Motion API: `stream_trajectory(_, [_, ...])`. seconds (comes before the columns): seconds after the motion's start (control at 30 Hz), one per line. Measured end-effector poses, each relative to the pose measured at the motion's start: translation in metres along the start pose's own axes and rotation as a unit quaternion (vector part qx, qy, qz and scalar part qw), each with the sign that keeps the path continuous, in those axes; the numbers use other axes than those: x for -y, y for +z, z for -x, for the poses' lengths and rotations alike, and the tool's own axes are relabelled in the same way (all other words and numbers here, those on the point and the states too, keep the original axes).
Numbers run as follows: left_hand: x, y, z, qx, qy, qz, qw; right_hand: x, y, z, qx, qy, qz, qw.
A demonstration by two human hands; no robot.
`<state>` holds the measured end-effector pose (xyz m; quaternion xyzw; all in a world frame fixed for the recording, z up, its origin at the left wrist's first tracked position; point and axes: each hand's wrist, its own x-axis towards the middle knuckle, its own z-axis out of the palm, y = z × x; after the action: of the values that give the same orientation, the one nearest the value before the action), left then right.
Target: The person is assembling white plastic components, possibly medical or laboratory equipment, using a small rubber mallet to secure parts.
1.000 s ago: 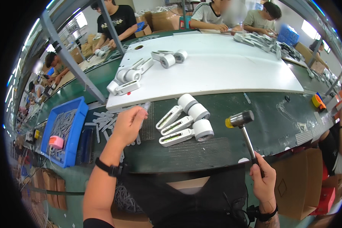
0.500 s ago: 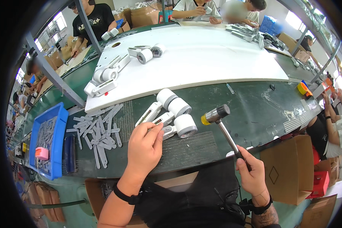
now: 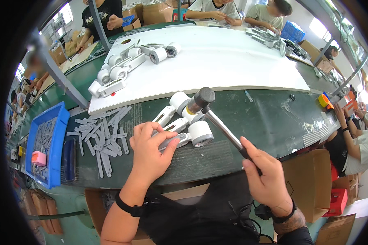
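Three white handheld fans with round, grey-rimmed heads lie side by side in front of me: a far fan (image 3: 164, 116), a middle fan (image 3: 176, 126) and a near fan (image 3: 199, 132). Along the near fan's handle, the fingers of my left hand (image 3: 149, 149) pinch a slim grey strip (image 3: 167, 142). My right hand (image 3: 263, 173) grips a mallet (image 3: 223, 129) by its dark handle end. Its black-and-yellow head hangs over the fans, hiding part of the middle one's head.
Loose grey strips (image 3: 104, 141) are heaped left of my hand, beside a dark blue case (image 3: 70, 159) and a blue bin (image 3: 56, 153) of strips. Beyond, a white board (image 3: 225, 57) bears more fans (image 3: 129, 65). Co-workers sit across the table. An orange tape dispenser (image 3: 326, 102) stands right.
The mallet has swung left and up over the fans. My left fingers have shifted onto the near fan's handle, where a grey strip shows. More fans now lie on the board's left side.
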<state>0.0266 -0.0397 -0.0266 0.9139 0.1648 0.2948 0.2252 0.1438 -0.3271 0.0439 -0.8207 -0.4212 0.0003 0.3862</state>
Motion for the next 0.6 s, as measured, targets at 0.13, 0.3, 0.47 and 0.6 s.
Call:
stream_trajectory(0.13, [0.005,0.003,-0.003,0.042,-0.025,0.020,0.999,-0.013,0.015,-0.002,0.095,-0.024,0.042,0.994])
stream_trajectory(0.3, [0.007,-0.001,-0.003,0.048,-0.021,0.015,0.999,0.008,-0.001,-0.013,0.045,0.000,0.025,0.999])
stream_trajectory(0.47, [0.004,-0.004,-0.005,0.045,-0.014,-0.008,0.999,-0.003,0.011,-0.001,0.091,-0.012,0.044,0.995])
stream_trajectory(0.6, [0.005,-0.018,0.010,0.043,-0.017,-0.062,0.997,0.007,-0.002,-0.011,0.077,-0.038,0.078,0.993])
